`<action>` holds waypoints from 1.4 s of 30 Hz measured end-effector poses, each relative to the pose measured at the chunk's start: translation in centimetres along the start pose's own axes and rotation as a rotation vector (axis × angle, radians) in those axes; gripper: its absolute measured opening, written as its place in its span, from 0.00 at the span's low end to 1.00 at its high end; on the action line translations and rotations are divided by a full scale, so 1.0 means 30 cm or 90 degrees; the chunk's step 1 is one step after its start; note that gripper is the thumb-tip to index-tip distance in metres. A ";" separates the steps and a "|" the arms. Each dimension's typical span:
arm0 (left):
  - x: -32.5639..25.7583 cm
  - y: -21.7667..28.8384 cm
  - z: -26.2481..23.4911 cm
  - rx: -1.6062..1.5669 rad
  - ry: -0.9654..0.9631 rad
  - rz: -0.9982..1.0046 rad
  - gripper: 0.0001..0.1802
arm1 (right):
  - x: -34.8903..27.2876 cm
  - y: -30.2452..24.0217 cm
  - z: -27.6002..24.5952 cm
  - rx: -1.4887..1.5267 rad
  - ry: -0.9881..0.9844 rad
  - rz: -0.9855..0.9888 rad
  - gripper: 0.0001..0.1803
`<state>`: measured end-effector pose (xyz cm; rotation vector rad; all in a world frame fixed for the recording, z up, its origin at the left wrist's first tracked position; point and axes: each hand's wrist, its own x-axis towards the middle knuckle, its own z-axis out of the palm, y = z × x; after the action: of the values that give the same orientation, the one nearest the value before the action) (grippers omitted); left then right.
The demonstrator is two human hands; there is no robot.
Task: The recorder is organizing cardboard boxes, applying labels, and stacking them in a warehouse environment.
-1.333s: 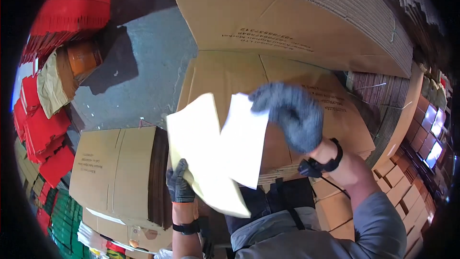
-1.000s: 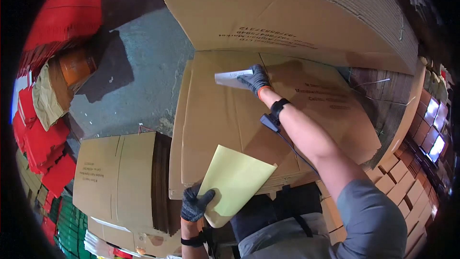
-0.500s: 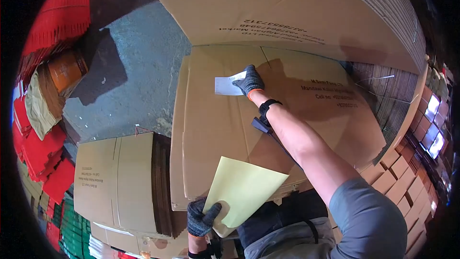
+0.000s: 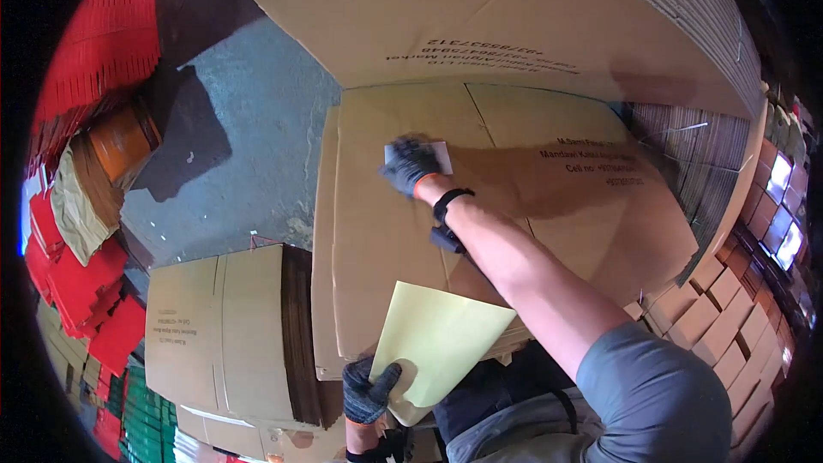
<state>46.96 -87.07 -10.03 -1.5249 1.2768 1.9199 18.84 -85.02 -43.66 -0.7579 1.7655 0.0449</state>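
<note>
My left hand (image 4: 369, 390), in a dark knitted glove, pinches the lower left corner of a pale yellow sheet (image 4: 441, 339) with the thumb on top. The sheet hangs over the near edge of a large flat cardboard carton (image 4: 386, 266), the top of a stack. On that carton lies a small white label (image 4: 443, 157), its right end showing. My gloved right hand (image 4: 413, 170) is on top of it and hides most of it. Motion smears these fingers, so their shape is unclear.
Behind the stack stands an upright bundle of flat cartons (image 4: 497, 17). A lower carton stack (image 4: 214, 334) is at the left. Red folded pieces (image 4: 94, 60), an orange box (image 4: 124, 141) and green pieces (image 4: 150, 420) line the far left. More small cartons (image 4: 711, 317) are at the right.
My right hand has moved left and down over the label, which it held by the right end before. That end now lies on the carton. My left hand still holds the yellow sheet.
</note>
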 end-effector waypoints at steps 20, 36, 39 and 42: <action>-0.134 0.056 0.045 -0.150 0.021 0.054 0.11 | -1.267 0.334 -0.121 -0.126 0.043 -0.154 0.52; -1.123 -0.705 0.347 -0.075 0.563 -0.177 0.15 | -1.271 0.045 -0.467 -0.391 0.506 -0.206 0.09; -1.132 -0.721 0.423 -0.039 0.609 -0.225 0.19 | -1.197 0.046 -0.702 -0.401 0.724 -0.198 0.14; -1.172 -1.016 0.587 -0.127 0.661 -0.248 0.22 | -1.099 0.034 -0.623 -0.418 0.763 0.108 0.37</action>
<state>71.77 -48.52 9.30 -2.7948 0.9719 0.9952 6.88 -76.35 -8.73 -1.2353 3.0261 0.3593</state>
